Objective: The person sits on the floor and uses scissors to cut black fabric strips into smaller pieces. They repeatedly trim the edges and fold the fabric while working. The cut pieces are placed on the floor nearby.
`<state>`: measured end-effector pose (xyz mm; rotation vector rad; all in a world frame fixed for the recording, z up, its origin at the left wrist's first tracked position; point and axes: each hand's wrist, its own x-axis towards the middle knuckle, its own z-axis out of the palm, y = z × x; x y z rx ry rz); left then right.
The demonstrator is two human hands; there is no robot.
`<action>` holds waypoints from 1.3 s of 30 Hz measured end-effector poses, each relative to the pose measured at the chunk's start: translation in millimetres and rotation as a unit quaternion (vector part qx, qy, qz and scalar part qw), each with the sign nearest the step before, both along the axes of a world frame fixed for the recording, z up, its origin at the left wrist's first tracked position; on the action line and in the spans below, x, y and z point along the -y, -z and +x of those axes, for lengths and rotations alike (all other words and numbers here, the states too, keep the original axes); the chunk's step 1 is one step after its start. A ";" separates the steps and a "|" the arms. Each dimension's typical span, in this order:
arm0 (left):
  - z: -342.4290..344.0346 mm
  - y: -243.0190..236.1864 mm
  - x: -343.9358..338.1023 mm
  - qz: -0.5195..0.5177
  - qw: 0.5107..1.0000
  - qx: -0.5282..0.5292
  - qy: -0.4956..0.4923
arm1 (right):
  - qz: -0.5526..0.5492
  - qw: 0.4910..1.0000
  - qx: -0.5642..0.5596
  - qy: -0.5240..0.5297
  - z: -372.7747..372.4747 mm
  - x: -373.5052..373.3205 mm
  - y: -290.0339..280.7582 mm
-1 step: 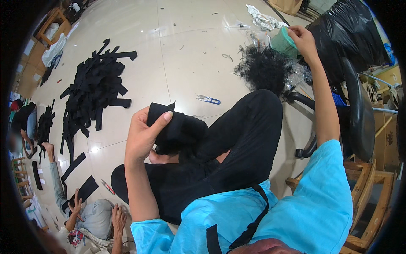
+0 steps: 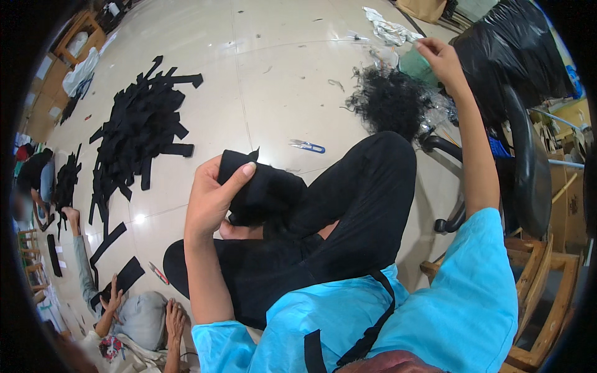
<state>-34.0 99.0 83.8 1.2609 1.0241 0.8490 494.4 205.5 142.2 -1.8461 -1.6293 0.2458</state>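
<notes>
Held over my lap, a folded piece of black fabric is gripped between the thumb and fingers of my left hand. A small pointed thread or corner sticks up from its top edge. My right hand is stretched far out to the right, its thumb and forefinger pressed together over a green plastic container. Whatever those fingertips pinch is too small to make out. Beside the container lies a tangled heap of black threads. Blue-handled thread snips rest on the floor in front of my knees.
A large pile of black fabric strips covers the floor at left. Co-workers sit at lower left, near red-handled snips. On the right are a black plastic bag, a black chair and a wooden stool. A white cloth lies beyond the container.
My right hand has shifted slightly to the left above the container. The left hand and the black fabric are nearly unmoved.
</notes>
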 end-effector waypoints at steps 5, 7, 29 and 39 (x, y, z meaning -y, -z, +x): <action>7.2 1.3 -3.1 0.036 0.996 -0.053 0.056 | -0.150 0.914 -0.182 -0.331 -173.7 69.6 15.7; 15.0 -3.2 -3.1 0.023 0.998 -0.016 0.060 | -0.102 0.877 -0.157 -0.442 -232.8 89.4 39.7; -11.0 19.2 -14.5 0.056 0.996 0.018 0.074 | -0.149 0.792 -0.510 -0.300 -301.5 119.7 30.2; -7.0 13.0 -7.7 0.069 0.989 0.111 0.073 | -0.158 0.834 -0.451 -0.276 -300.6 126.9 27.0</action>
